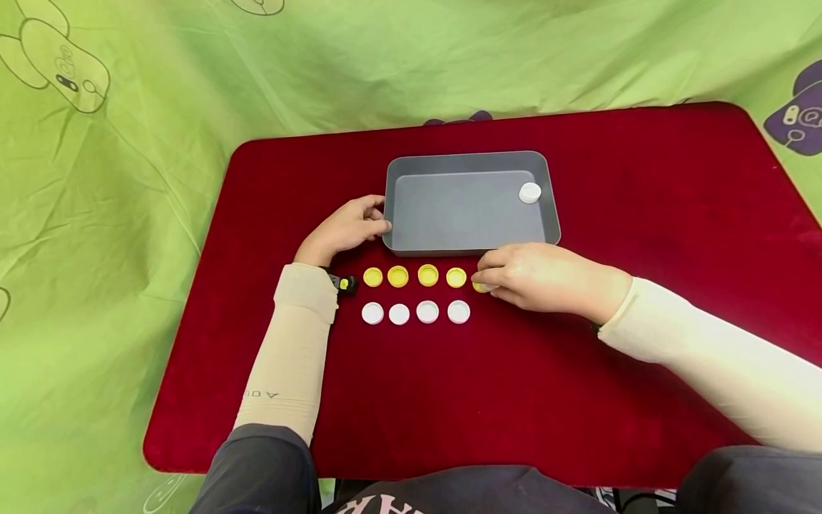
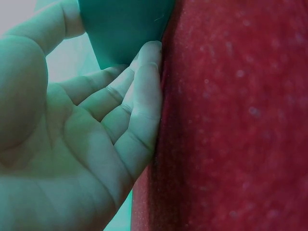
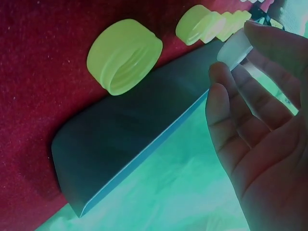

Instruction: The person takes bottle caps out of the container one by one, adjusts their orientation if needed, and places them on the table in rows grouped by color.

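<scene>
A grey rectangular tray [image 1: 469, 214] rests on the table. At its left end my left hand [image 1: 349, 227] grips the wall, with the thumb at the rim and the fingers along the outside; in the left wrist view the tray corner [image 2: 127, 33] lies between them. My right hand [image 1: 536, 278] is by the tray's front right, pinching a white bottle cap [image 3: 234, 49] between thumb and fingertips. Just under those fingers a yellow cap [image 1: 479, 287] is partly hidden; the right wrist view shows a yellow cap [image 3: 125, 57] with its threaded inside. Another white cap [image 1: 529, 193] lies inside the tray.
In front of the tray runs a row of yellow caps [image 1: 427, 275], with a row of white caps [image 1: 427, 311] nearer me. The red cloth-covered table [image 1: 481, 407] carries all of it. Green printed fabric [image 1: 359, 64] hangs behind and at the sides.
</scene>
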`<action>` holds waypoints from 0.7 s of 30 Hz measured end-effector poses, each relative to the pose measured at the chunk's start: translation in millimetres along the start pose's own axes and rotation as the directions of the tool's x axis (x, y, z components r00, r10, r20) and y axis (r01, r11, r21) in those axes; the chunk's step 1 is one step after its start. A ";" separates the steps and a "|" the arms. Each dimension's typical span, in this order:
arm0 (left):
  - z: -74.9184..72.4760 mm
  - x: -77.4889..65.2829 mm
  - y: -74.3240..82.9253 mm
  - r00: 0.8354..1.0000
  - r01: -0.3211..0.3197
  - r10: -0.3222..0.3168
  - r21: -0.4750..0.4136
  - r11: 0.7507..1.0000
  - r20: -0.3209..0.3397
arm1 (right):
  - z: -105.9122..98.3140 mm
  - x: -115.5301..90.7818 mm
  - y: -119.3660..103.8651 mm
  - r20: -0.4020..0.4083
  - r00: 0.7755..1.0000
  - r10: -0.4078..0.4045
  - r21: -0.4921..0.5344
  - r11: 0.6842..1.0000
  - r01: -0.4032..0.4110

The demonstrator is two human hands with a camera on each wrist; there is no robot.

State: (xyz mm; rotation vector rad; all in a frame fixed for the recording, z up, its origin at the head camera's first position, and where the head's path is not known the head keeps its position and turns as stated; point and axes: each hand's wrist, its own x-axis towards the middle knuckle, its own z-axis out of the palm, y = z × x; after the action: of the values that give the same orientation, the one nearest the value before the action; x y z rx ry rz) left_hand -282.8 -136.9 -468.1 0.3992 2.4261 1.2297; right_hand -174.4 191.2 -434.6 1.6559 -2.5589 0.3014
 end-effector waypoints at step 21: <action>1.6 0.0 2.7 1.000 -0.004 0.004 -0.003 1.000 0.003 | 3.6 -8.2 -10.6 0.015 1.000 -0.011 0.005 1.000 0.011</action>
State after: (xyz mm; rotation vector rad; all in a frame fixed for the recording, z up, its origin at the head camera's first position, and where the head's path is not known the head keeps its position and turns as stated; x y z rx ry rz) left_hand -281.9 -134.2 -466.8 0.4048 2.4212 1.2336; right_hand -161.3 193.6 -438.2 1.6798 -2.5604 0.2960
